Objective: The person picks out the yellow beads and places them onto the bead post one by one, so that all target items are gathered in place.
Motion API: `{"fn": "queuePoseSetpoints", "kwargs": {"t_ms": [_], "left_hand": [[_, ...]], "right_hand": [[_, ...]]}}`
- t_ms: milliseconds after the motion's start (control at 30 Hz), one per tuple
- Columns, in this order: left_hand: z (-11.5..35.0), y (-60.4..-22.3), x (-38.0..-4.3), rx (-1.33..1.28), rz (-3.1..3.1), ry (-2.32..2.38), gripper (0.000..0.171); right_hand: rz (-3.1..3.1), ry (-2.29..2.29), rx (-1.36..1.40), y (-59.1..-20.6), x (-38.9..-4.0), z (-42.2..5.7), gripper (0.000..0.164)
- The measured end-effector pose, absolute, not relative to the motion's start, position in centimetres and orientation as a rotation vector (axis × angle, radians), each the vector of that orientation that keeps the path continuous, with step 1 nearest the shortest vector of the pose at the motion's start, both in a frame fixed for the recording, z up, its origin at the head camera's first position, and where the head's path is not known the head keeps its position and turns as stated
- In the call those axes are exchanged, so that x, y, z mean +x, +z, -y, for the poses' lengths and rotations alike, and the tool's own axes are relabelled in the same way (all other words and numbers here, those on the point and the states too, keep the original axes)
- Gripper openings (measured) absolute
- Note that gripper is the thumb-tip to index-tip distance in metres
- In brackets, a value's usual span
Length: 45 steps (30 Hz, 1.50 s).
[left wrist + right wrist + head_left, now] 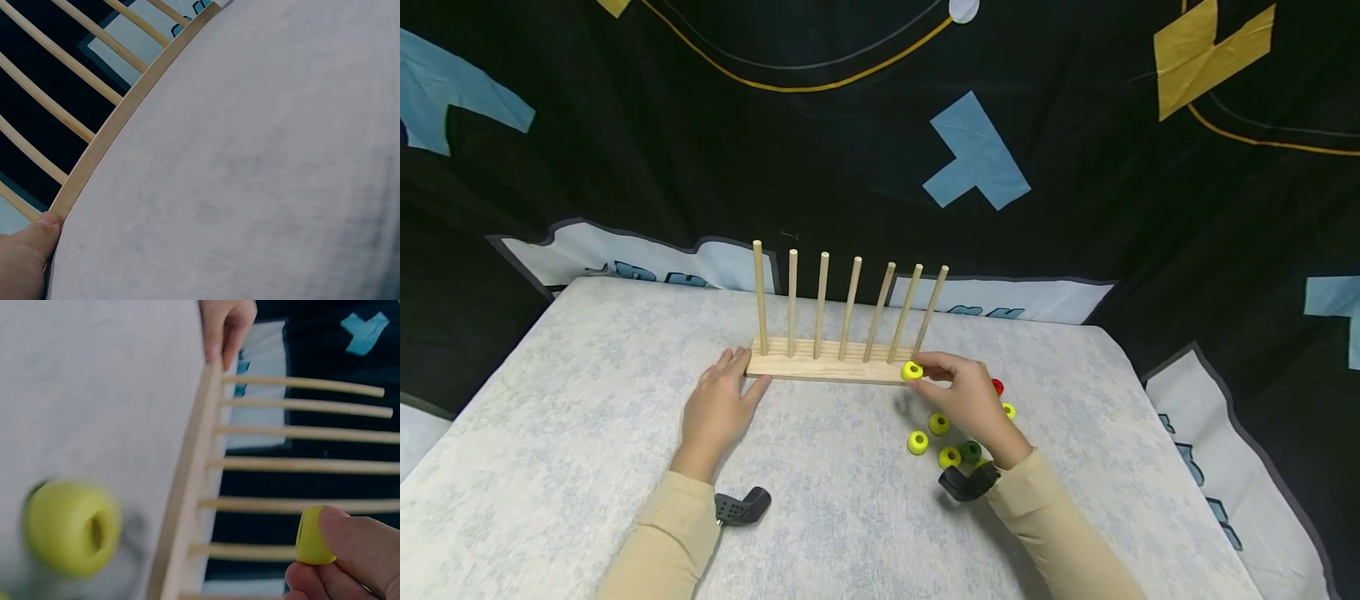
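Note:
A wooden peg rack [827, 369], a flat base with several upright dowels, stands on the table. My left hand [718, 410] grips the rack's left end, its thumb at the front edge; the left wrist view shows that thumb [42, 234] against the base. Between thumb and fingers, my right hand [973, 400] pinches a yellow bead [912, 371] with a hole through it. In the head view this bead overlaps the right end of the base. The right wrist view shows the pinched bead [312, 536] beside the dowels, off their tips.
Loose yellow beads [917, 442] lie on the table [820, 483] below and around my right hand. Among them are a dark green bead [970, 452] and a red bead [997, 387], the latter partly hidden by the hand. A black curtain [850, 167] hangs behind the table.

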<state>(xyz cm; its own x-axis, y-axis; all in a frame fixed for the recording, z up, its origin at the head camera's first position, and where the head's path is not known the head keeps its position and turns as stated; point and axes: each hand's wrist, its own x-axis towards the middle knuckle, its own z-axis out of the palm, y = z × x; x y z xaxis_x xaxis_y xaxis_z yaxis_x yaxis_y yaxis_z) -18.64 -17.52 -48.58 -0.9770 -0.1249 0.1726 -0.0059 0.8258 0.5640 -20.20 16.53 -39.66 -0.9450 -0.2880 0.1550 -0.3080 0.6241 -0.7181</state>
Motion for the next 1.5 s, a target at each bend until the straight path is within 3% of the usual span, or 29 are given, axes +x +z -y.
{"fn": "queuePoseSetpoints", "kwargs": {"t_ms": [600, 967, 1500], "left_hand": [[17.4, -48.4, -18.7, 0.097, 2.773, -0.878, 0.062], [17.4, -48.5, -18.6, 0.098, 2.781, -0.877, 0.062], [17.5, -48.7, -18.5, 0.098, 2.773, -0.873, 0.062]], "right_hand": [[2.635, 1.315, 0.866, -32.9, -22.2, -9.9, 0.034], [2.565, 1.281, 0.945, -28.3, -24.6, -6.8, 0.038], [2.662, 1.272, 0.972, -26.5, -27.8, -0.7, 0.041]]}}
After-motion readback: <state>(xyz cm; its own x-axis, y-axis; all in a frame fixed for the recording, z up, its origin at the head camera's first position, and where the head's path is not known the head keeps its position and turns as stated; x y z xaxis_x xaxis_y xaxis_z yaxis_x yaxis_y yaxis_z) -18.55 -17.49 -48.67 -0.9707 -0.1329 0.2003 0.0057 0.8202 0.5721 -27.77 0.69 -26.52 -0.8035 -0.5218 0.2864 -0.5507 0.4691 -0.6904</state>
